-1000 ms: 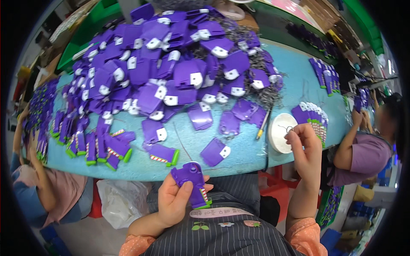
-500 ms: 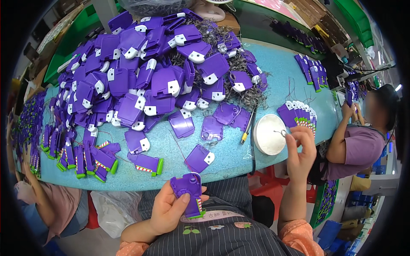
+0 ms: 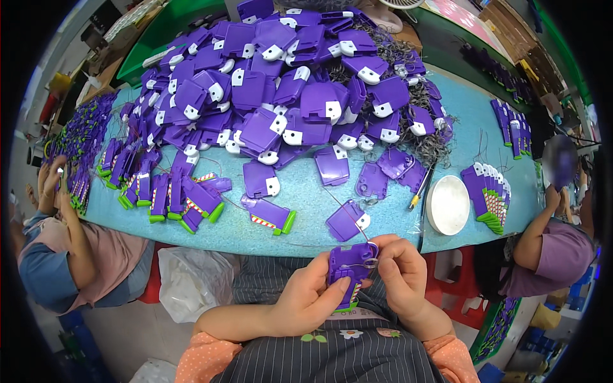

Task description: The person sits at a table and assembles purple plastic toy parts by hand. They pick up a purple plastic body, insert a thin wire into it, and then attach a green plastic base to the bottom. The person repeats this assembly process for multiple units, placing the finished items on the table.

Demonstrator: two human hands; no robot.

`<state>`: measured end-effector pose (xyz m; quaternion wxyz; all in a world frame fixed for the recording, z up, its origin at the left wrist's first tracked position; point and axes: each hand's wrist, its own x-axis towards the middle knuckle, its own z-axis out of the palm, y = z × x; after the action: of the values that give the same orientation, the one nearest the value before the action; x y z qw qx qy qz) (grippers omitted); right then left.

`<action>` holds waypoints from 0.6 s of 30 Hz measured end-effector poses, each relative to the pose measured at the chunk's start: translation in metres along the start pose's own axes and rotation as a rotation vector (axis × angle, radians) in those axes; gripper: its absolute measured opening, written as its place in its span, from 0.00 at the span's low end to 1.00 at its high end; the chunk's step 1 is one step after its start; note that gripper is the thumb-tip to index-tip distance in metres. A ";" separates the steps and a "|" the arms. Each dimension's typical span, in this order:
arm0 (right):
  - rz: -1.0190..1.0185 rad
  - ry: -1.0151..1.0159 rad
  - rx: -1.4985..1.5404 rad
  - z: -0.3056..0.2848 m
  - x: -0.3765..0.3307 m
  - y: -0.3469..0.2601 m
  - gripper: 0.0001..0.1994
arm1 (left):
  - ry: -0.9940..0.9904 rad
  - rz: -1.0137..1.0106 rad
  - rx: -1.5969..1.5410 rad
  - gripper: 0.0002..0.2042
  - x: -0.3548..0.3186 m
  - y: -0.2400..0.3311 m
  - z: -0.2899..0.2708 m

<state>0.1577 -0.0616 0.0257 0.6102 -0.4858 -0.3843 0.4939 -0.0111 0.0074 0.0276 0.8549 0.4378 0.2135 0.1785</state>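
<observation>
Shells (image 3: 249, 89) are covering the counter (image 3: 396, 223) left of the bowl (image 3: 449, 205); a tool (image 3: 415, 200) is lying just left, fanned parts (image 3: 480, 189) just right. Left of the bowl, nearer, the left grip (image 3: 314, 293) is pinching a housing (image 3: 341, 255); the right grip (image 3: 401, 271), having left the bowl, is pinching a spring (image 3: 370, 262) against it.

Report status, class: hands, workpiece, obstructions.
Left hand gripping flat green-ended purple plastic shell. Right hand at round grey metal coil. Left thumb partly covering shell.

From far off, I see a white bag (image 3: 191, 281), all crumpled (it looks like plastic), low on the left. On the right, a person in purple (image 3: 562, 255) is near a red stool (image 3: 471, 271).
</observation>
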 end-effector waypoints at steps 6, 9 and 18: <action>0.110 -0.012 0.004 -0.012 -0.006 -0.002 0.04 | -0.120 -0.097 0.176 0.17 0.002 -0.004 -0.010; 0.258 -0.066 -0.105 -0.024 0.000 -0.020 0.06 | -0.192 -0.137 0.331 0.16 0.005 0.000 -0.011; 0.533 -0.372 0.218 -0.040 0.022 -0.014 0.05 | -0.410 -0.043 -0.089 0.14 -0.012 -0.011 -0.016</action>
<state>0.2036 -0.0490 0.0299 0.4275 -0.4026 -0.2937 0.7542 -0.0282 0.0058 0.0130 0.9025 0.4222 0.0364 0.0767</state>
